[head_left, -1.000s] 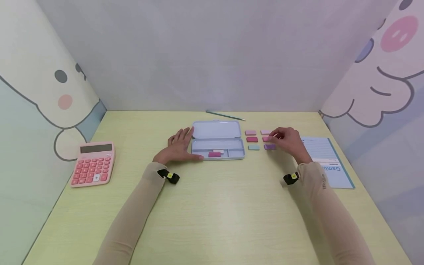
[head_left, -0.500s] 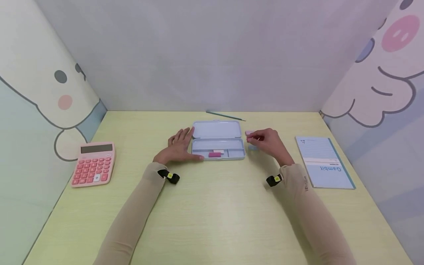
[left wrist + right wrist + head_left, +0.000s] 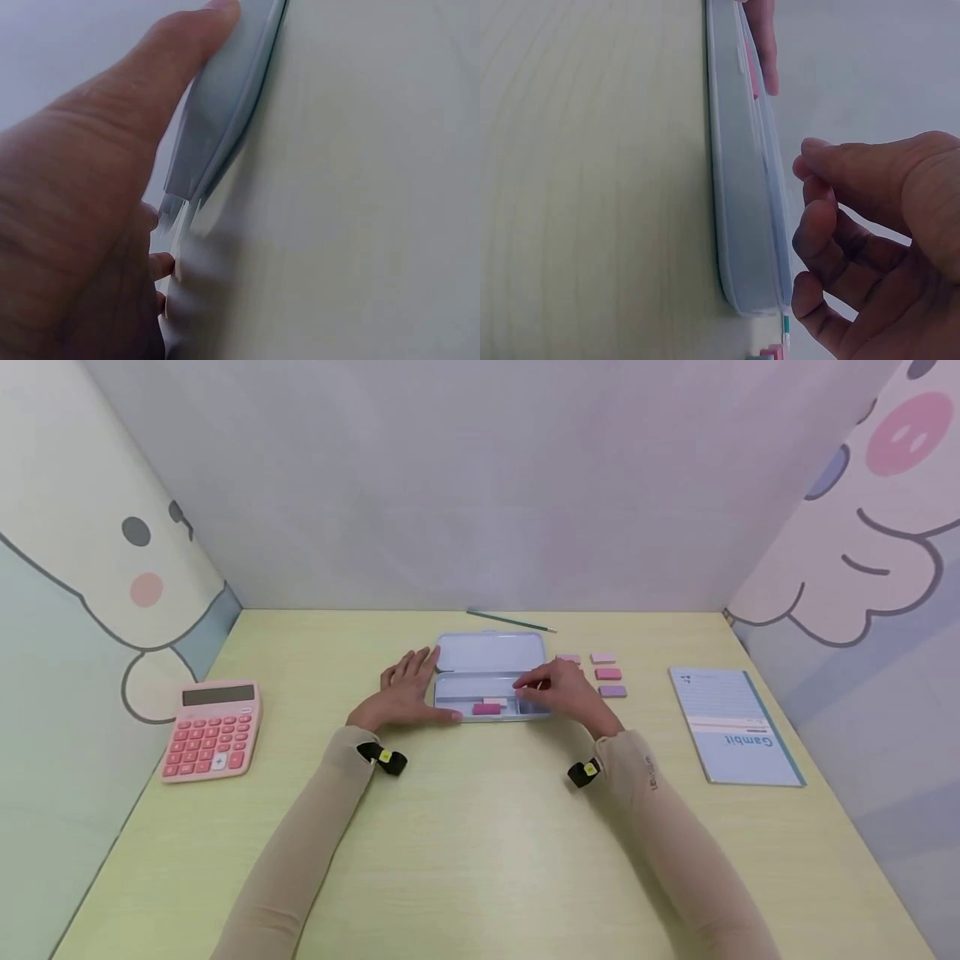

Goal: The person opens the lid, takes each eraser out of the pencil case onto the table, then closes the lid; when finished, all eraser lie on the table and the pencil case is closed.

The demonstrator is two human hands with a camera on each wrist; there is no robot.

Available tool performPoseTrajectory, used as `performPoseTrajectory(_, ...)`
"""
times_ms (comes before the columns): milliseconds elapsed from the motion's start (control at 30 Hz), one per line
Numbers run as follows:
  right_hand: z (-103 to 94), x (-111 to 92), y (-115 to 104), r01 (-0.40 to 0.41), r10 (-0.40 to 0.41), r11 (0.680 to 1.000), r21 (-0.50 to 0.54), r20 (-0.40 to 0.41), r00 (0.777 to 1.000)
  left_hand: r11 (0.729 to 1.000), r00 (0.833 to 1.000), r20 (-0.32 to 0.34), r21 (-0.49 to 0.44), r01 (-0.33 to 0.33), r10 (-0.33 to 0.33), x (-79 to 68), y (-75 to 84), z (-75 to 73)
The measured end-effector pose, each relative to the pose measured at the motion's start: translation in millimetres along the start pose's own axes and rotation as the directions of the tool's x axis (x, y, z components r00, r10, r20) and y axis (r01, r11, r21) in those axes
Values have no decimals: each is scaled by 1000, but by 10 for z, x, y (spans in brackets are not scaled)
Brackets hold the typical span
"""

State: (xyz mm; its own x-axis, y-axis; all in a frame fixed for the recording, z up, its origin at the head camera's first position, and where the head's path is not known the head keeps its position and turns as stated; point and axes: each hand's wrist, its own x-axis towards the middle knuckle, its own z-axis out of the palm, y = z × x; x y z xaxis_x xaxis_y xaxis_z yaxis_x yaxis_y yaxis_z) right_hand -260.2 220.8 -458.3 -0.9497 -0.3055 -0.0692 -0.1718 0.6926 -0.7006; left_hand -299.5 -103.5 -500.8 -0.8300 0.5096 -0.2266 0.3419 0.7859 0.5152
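Observation:
A white pencil case [image 3: 495,685] lies with its lid folded back, its tray divided into compartments. A magenta eraser [image 3: 486,709] and a whitish eraser [image 3: 495,701] sit in its front part. My left hand [image 3: 405,697] rests spread at the case's left side, the thumb along the front edge; in the left wrist view the thumb touches the case wall [image 3: 217,112]. Over the case's right part is my right hand [image 3: 558,689], thumb and fingers bent loosely towards each other. Nothing shows between these fingertips in the right wrist view, where the hand [image 3: 877,232] hovers beside the rim.
Right of the case lie a lilac eraser [image 3: 567,658], a pale pink one [image 3: 603,657], a pink one [image 3: 608,674] and a purple one [image 3: 612,691]; my right hand hides others. Behind is a pencil [image 3: 510,620]. A pink calculator [image 3: 212,731] lies left, a notepad [image 3: 738,727] right.
My right hand has moved left from the right-hand column of erasers, past the left column, to over the pencil case. The left hand stays where it was.

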Motion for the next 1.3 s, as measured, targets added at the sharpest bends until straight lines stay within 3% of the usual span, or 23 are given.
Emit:
performPoseTrajectory(200,146,60,-68,43,-42,999,-15,74,996,1000,1000,8,11,10,-10,-4,19,-11)
performPoseTrajectory(533,259,108,-164,103,-96,992,-68,106,990,1000,1000,3,-6,12,-12,27,11,13)
performPoseTrajectory(1033,276,85,-204,122,-114,989,-83,101,988,1000,1000,-1,11,15,-15,34,-26,25)
performPoseTrajectory(1300,236,13,-176,118,-116,990,-76,34,993,1000,1000,2,13,15,-15,43,-31,29)
